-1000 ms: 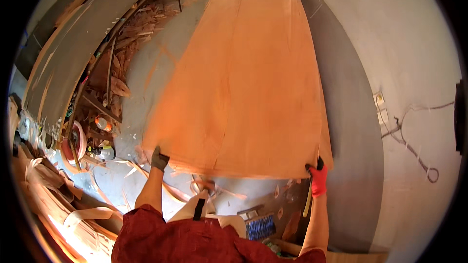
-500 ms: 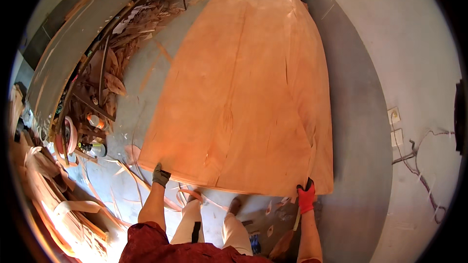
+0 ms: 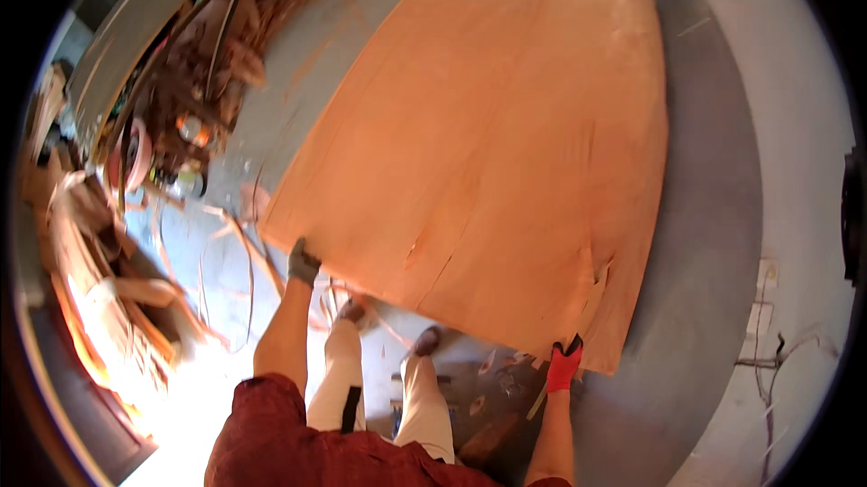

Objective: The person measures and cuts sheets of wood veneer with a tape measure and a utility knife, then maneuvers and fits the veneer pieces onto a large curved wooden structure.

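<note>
One wide orange-brown sheet: stretches ahead of the person, over grey floor
Left hand: grey-gloved, gripping its near edge by the left corner
Right hand: red-gloved, clasping that edge toward the right

White light washes the smooth grey floor.
At right, we see dark wires on a pale-grey wall.

The streaked sheet is orange; at its near edge, the left glove is grey, the right glove red and black.
</note>
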Available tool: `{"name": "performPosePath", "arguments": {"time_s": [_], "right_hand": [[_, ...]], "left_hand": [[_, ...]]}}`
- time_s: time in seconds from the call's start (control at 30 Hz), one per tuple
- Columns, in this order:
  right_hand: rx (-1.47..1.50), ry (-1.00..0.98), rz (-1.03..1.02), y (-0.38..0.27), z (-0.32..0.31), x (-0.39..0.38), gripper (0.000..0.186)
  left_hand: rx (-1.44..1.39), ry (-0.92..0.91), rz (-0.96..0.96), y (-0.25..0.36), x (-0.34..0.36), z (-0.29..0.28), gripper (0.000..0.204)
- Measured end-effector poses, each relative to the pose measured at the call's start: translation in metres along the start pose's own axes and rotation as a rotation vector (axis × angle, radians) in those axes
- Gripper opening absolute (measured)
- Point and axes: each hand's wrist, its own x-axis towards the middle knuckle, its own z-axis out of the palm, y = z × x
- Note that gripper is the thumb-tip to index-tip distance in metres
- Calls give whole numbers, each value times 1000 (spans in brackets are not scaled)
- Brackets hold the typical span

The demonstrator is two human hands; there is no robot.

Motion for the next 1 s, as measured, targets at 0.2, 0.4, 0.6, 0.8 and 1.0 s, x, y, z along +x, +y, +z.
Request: {"name": "performPosePath", "arguments": {"time_s": [0.2, 0.4, 0.6, 0.8, 1.0], "right_hand": [[90, -70, 292, -34, 13, -6, 53], [90, -91, 193, 6, 25, 3, 55], [32, -106, 266, 2, 28, 4, 55], [89, -158, 238, 15, 31, -7, 54], [218, -236, 294, 27, 40, -7, 61]], "left_hand": [[-97, 20, 137, 26, 19, -14, 10], [-141, 108, 180, 34, 23, -29, 16], [76, 259, 387, 30, -2, 12, 19], [71, 236, 304, 35, 6, -7, 20], [42, 105, 286, 38, 12, -13, 23]]}}
